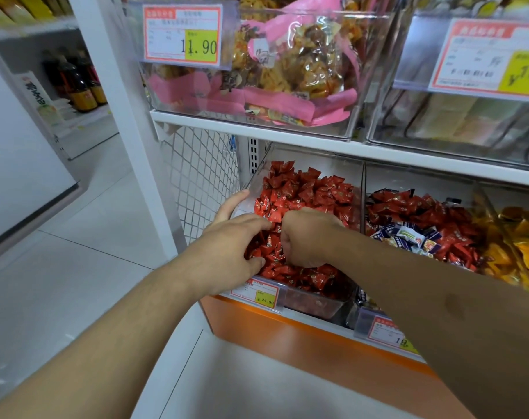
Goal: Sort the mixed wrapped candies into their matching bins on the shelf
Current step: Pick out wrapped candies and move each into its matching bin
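Store shelf (pixel 257 122), centre frame: both hands dug in red candies (pixel 305 192); left hand (pixel 236 246) splayed, right hand (pixel 308 237) clenched, contents hidden; light, slippery wrappers, pinch twisted ends.

We see glossy, crinkled red foil-like candy wrappers (pixel 302 192) heaped in a clear, smooth plastic bin (pixel 317 303). Its paper price label (pixel 261 294) sits in a shiny clear plastic holder. The white shelf board (pixel 287 134) looks smooth and painted, the white wire mesh side panel (pixel 196 176) metal, and the pale floor tiles (pixel 75 237) softly glossy.
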Tool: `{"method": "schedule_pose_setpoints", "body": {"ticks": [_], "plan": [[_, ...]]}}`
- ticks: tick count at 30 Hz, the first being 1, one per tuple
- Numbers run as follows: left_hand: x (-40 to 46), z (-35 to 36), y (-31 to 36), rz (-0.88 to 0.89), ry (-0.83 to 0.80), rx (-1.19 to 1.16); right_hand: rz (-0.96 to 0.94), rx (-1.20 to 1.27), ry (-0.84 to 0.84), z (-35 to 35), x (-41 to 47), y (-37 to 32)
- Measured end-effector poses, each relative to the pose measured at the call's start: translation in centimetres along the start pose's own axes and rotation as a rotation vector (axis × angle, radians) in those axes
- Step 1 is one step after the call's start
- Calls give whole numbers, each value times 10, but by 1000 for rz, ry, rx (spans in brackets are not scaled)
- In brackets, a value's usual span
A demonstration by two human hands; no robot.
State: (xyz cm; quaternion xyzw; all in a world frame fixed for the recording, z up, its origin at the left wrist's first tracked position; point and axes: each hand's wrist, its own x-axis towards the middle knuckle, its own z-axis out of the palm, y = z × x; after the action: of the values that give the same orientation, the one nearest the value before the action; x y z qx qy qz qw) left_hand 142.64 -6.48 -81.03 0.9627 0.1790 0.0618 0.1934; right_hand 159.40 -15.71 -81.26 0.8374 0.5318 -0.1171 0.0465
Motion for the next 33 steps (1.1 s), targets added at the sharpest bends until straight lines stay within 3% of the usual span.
{"method": "schedule_pose_setpoints", "body": {"ticks": [7, 11, 14, 17, 22, 27, 33], "plan": [[-1, -2, 5, -30, -4, 53, -20, 285, 87, -28, -23, 15], [1, -8, 22, -45, 123, 67, -27, 424, 227, -46, -55, 24], [1, -11, 45, -40, 197, -126, 5, 562, 334, -47, -78, 33], [-2, -7, 71, -135, 179, -463, 48, 673, 415, -42, -95, 42], [-2, -4, 96, -221, 194, -783, 62, 743, 499, -35, -113, 48], [-4, 2, 107, -278, 241, -789, 152, 888, 556, -32, -134, 68], [-3, 3, 118, -293, 221, -854, 252, 573, 469, -29, -168, 108]]}}
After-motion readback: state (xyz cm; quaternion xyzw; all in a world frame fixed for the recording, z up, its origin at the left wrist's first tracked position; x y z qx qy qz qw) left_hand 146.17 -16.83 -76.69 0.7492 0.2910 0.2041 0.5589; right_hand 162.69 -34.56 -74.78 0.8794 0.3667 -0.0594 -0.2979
